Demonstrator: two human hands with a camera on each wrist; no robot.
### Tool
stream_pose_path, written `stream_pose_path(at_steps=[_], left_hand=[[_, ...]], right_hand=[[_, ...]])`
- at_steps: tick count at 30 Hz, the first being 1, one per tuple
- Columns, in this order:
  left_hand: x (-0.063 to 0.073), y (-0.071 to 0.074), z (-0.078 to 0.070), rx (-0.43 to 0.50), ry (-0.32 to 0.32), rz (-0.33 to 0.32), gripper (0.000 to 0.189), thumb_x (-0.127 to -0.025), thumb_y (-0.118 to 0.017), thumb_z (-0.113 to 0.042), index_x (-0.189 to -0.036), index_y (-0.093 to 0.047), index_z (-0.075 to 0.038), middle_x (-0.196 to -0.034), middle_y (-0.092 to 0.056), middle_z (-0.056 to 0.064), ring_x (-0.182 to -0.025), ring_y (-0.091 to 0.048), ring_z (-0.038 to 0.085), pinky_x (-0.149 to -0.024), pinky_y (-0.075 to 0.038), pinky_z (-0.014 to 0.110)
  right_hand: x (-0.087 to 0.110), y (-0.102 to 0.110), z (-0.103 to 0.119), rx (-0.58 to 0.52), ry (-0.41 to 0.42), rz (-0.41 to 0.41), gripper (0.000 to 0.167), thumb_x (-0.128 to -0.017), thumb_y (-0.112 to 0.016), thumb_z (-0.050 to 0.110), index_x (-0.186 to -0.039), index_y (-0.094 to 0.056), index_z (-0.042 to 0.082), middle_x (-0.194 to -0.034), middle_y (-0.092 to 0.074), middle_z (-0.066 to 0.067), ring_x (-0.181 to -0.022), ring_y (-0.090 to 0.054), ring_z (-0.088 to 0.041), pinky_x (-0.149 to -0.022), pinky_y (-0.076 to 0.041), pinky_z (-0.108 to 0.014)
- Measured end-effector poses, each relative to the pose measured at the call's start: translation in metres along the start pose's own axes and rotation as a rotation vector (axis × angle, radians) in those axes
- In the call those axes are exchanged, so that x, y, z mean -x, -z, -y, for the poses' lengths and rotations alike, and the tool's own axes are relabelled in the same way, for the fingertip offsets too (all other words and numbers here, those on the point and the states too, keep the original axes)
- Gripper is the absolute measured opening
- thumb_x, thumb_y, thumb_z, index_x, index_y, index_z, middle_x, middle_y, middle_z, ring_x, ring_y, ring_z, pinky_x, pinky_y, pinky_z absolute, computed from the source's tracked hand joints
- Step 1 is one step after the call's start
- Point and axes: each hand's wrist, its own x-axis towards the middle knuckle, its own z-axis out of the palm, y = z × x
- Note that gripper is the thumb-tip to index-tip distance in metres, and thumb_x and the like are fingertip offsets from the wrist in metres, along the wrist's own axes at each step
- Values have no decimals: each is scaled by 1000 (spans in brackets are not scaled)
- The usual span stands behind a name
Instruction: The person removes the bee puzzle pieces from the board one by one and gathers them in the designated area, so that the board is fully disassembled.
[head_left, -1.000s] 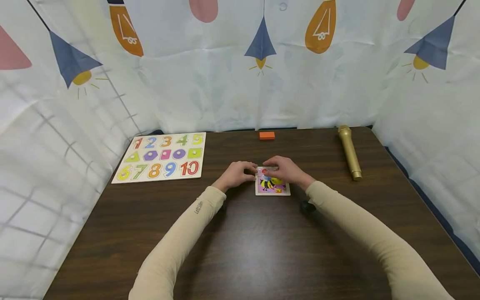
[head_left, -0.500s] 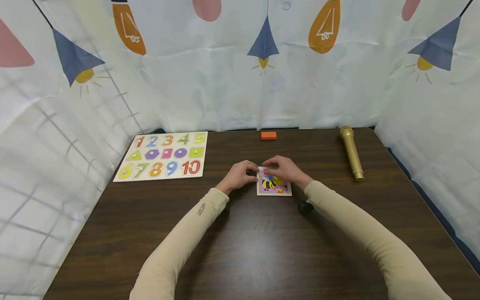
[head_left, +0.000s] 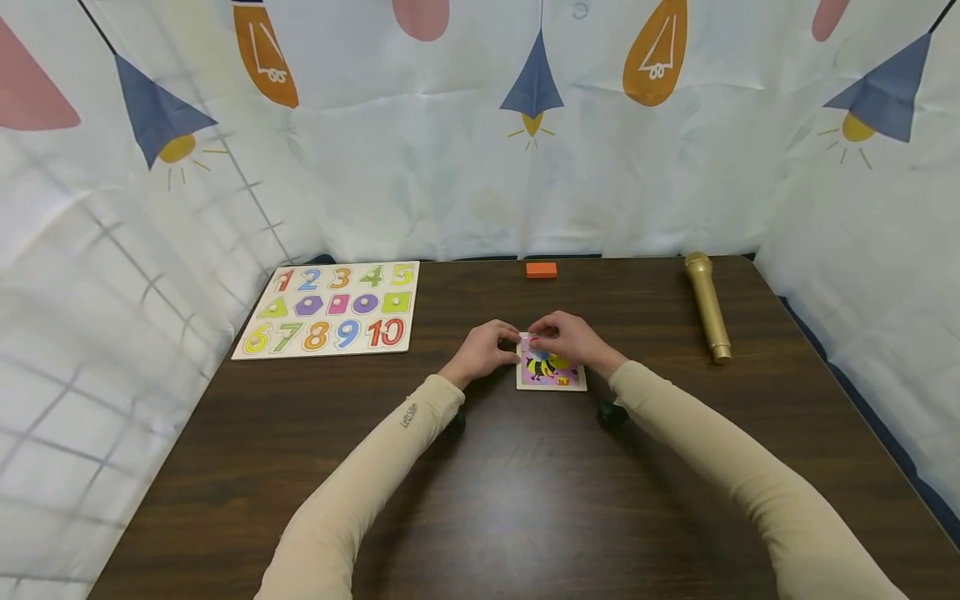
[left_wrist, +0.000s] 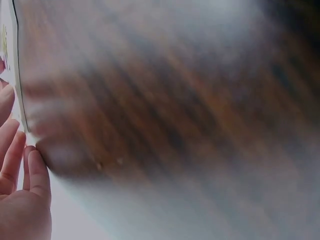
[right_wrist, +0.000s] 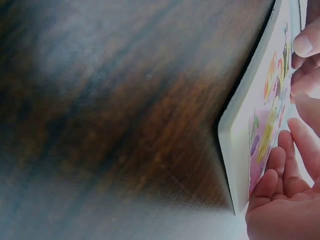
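Observation:
A small square bee puzzle (head_left: 551, 375) with a pink picture and pale border lies flat on the dark table. At its left edge my left hand (head_left: 483, 352) holds it, thumb and fingertips against the border. My right hand (head_left: 573, 340) reaches over the upper part from the right, thumb and forefinger bent together near the top left corner and covering part of the bee. In the right wrist view, the loosely curled lower fingers (right_wrist: 272, 180) hang beside the puzzle's face. The left wrist view catches only the puzzle's border (left_wrist: 18, 75) and the fingertips next to it.
A number and shape board (head_left: 330, 310) lies at the back left. An orange block (head_left: 541, 270) sits near the far edge, and a gold microphone (head_left: 708, 308) lies at the back right. Printed white curtains (head_left: 450, 167) stand behind and on both sides.
Both hands stay at the puzzle with only slight finger movement. The whole head view has shifted slightly, so everything sits a little farther right.

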Motion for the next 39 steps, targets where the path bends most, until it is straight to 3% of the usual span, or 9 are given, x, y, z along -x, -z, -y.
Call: stream_pose_path(at_steps=[18, 39], left_hand=[[-2, 0, 0, 10, 36, 2, 32, -83, -78, -13, -113, -72, -4, -122, -63, 8, -117, -56, 23, -104, -41, 36], [-1, 3, -4, 5, 18, -3, 30, -83, -78, -10, -110, -72, -3, -119, -64, 9, -115, -57, 24, -102, -42, 37]], right_hand=[[0, 0, 4, -16, -34, 10, 31, -92, -70, 23, -118, -68, 8, -116, -61, -9, -106, -54, -25, -96, -47, -42], [0, -3, 6, -3, -39, 28, 32, -91, -71, 24, -116, -65, 6, -116, -55, -11, -104, -51, -26, -96, -46, -43]])
